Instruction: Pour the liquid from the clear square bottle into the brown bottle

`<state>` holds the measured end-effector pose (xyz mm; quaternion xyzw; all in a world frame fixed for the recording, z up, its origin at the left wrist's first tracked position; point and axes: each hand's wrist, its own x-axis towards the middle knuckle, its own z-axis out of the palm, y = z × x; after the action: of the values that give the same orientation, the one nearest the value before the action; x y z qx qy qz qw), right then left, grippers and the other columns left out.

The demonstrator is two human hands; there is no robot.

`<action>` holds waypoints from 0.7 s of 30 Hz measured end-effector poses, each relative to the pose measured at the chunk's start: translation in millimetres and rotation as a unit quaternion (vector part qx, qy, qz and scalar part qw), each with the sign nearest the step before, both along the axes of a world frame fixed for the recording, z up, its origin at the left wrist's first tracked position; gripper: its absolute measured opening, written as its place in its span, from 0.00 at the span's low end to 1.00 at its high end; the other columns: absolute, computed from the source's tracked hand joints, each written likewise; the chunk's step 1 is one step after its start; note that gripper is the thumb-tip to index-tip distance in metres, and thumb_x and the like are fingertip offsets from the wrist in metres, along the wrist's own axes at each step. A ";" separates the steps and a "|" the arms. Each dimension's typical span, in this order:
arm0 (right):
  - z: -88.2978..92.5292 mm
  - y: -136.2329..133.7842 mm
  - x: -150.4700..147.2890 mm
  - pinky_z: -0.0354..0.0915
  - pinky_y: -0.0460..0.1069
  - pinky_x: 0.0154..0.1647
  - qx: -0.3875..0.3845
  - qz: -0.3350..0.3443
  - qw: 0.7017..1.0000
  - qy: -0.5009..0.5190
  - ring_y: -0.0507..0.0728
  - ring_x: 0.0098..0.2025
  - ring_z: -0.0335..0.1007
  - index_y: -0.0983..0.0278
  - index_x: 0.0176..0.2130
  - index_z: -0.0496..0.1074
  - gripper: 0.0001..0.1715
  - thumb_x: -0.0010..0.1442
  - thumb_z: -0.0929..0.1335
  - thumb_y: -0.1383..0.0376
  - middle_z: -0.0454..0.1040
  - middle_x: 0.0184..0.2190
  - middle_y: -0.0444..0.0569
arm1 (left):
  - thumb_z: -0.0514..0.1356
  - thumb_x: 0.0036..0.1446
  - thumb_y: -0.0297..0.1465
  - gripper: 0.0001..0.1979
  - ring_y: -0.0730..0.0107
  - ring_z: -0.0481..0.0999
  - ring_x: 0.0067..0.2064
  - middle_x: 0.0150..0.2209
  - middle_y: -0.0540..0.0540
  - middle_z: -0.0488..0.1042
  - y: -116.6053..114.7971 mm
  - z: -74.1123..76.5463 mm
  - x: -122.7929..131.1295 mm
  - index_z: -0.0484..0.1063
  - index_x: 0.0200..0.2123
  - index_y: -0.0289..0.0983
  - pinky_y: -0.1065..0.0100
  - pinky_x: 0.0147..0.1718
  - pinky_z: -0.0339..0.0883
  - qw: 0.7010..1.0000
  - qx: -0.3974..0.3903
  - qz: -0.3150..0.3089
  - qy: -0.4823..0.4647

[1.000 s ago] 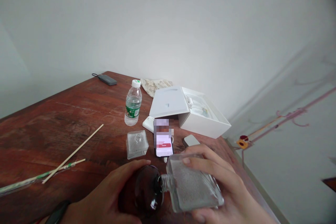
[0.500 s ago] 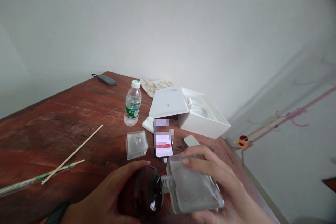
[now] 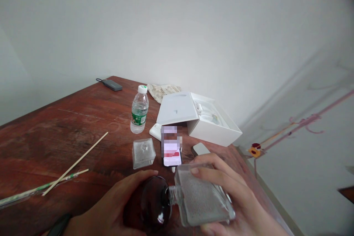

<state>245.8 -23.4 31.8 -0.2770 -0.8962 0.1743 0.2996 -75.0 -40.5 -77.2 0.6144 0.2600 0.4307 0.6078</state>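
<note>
My left hand (image 3: 110, 206) is closed around a dark brown rounded bottle (image 3: 155, 202), tipped on its side with its end turned right. My right hand (image 3: 235, 188) grips a clear square bottle (image 3: 203, 197), also tilted, with its threaded neck pointing left. The two bottles meet end to end, the clear neck at the dark bottle's mouth; that join is partly hidden. Just beyond the dark bottle stands a clear square block-like cap (image 3: 143, 153) on the wooden table (image 3: 83, 118).
Past the bottles lie a lit phone (image 3: 171, 155), a white case (image 3: 155, 131) and a grey-white device (image 3: 201, 149). Farther back are a water bottle (image 3: 139, 110), an open white box (image 3: 210, 132), a cloth (image 3: 162, 91) and a grey power bank (image 3: 112, 84). Chopsticks (image 3: 77, 162) lie left.
Almost nothing differs. The view has shifted very slightly, while both hands keep the two bottles in the same joined position.
</note>
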 end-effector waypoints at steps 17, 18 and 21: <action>6.5 2.2 -7.1 0.76 0.60 0.63 -0.005 -0.011 1.000 -0.012 0.66 0.63 0.75 0.53 0.70 0.65 0.42 0.66 0.77 0.45 0.73 0.63 0.54 | 0.80 0.55 0.50 0.44 0.36 0.77 0.66 0.70 0.40 0.73 -2.5 0.5 3.3 0.67 0.71 0.54 0.43 0.64 0.73 0.999 -0.023 -0.019 -0.039; 6.8 2.0 -6.9 0.76 0.60 0.63 -0.005 -0.009 1.000 -0.013 0.66 0.63 0.75 0.53 0.70 0.65 0.42 0.66 0.77 0.45 0.73 0.63 0.54 | 0.80 0.56 0.50 0.44 0.36 0.77 0.66 0.70 0.41 0.74 -2.7 1.0 3.4 0.67 0.71 0.55 0.43 0.64 0.73 0.999 -0.022 -0.015 -0.037; 6.3 0.7 -5.2 0.76 0.58 0.62 -0.010 -0.005 1.000 -0.007 0.65 0.64 0.73 0.53 0.70 0.65 0.42 0.66 0.78 0.45 0.72 0.64 0.53 | 0.81 0.54 0.49 0.45 0.36 0.78 0.66 0.68 0.41 0.76 -2.9 1.8 3.3 0.68 0.70 0.55 0.42 0.64 0.73 0.999 -0.018 -0.014 -0.027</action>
<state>240.6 -22.7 38.1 -0.2859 -0.8950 0.1799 0.2912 -71.7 -43.4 -75.4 0.5951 0.2431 0.4336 0.6315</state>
